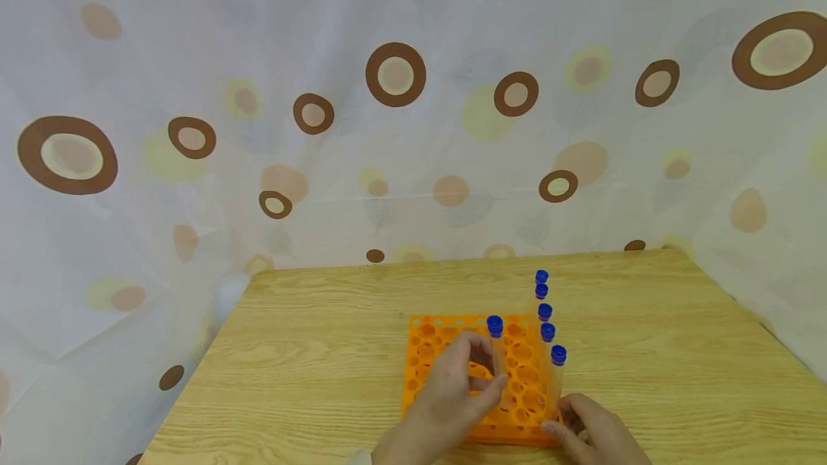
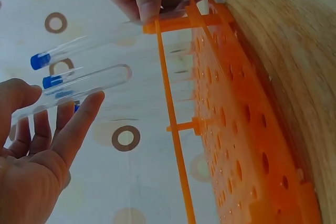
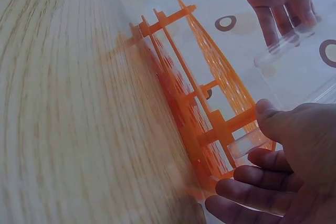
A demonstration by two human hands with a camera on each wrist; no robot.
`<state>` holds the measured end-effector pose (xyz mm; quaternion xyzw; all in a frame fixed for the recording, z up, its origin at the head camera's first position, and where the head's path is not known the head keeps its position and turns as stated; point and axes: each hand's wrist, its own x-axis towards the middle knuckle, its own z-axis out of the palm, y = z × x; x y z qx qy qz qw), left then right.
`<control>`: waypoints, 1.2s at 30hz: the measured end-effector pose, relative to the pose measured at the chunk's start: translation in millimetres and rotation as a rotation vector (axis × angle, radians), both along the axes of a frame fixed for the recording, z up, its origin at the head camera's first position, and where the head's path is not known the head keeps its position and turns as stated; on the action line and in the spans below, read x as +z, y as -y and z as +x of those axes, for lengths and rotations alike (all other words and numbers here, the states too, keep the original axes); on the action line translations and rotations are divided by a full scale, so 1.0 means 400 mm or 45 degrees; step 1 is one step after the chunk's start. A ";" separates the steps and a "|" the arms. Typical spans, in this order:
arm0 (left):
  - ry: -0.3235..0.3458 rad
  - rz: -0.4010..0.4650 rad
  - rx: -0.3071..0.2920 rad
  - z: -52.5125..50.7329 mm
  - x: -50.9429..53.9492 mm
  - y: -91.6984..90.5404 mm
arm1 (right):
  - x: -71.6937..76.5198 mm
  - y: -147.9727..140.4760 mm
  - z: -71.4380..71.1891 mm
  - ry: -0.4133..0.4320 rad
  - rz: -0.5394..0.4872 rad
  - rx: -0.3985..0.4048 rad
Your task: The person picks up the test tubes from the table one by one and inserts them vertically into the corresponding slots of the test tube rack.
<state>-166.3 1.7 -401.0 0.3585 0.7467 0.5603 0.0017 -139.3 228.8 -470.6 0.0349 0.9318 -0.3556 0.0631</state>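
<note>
My left hand (image 1: 452,397) pinches a clear test tube (image 1: 497,354) with a blue cap between thumb and fingers. The tube is upright, cap up, over the orange test tube rack (image 1: 504,436). Its rounded bottom (image 2: 124,73) hangs clear of the rack's top plate in the left wrist view. My right hand (image 1: 597,429) grips the rack's near right corner, thumb on the front and fingers round the side. Several blue-capped test tubes (image 1: 558,372) stand in a row along the rack's right edge. The nearest tube's lower end (image 3: 249,142) shows beside my right fingers.
The rack stands on a wood-grain table (image 1: 310,350), with rows of round holes in its tiered plates. A pale curtain (image 1: 439,142) with brown and yellow circles hangs behind the table and at both sides.
</note>
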 end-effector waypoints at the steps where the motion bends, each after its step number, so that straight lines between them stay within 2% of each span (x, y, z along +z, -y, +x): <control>1: -0.009 0.005 -0.015 0.000 -0.002 -0.006 | -0.001 -0.001 0.000 -0.006 -0.003 0.002; 4: -0.003 0.013 -0.047 0.001 -0.010 -0.020 | -0.003 -0.006 0.002 -0.031 -0.019 0.030; 9: 0.110 0.003 -0.071 0.004 -0.020 -0.036 | -0.007 -0.015 0.005 -0.076 -0.036 0.083; 12: 0.130 -0.015 -0.086 0.006 -0.027 -0.043 | -0.009 -0.017 0.003 -0.074 -0.038 0.082; 13: 0.120 -0.026 -0.090 0.006 -0.031 -0.046 | -0.009 -0.017 0.002 -0.070 -0.036 0.083; 22: -0.189 -0.202 -0.033 0.007 -0.069 -0.056 | -0.009 -0.019 0.006 -0.095 -0.059 0.119; 26: -0.298 -0.278 -0.002 0.006 -0.080 -0.058 | -0.008 -0.019 0.006 -0.106 -0.069 0.128; 36: -0.269 -0.371 0.044 0.005 -0.088 -0.059 | -0.005 -0.018 0.006 -0.116 -0.059 0.137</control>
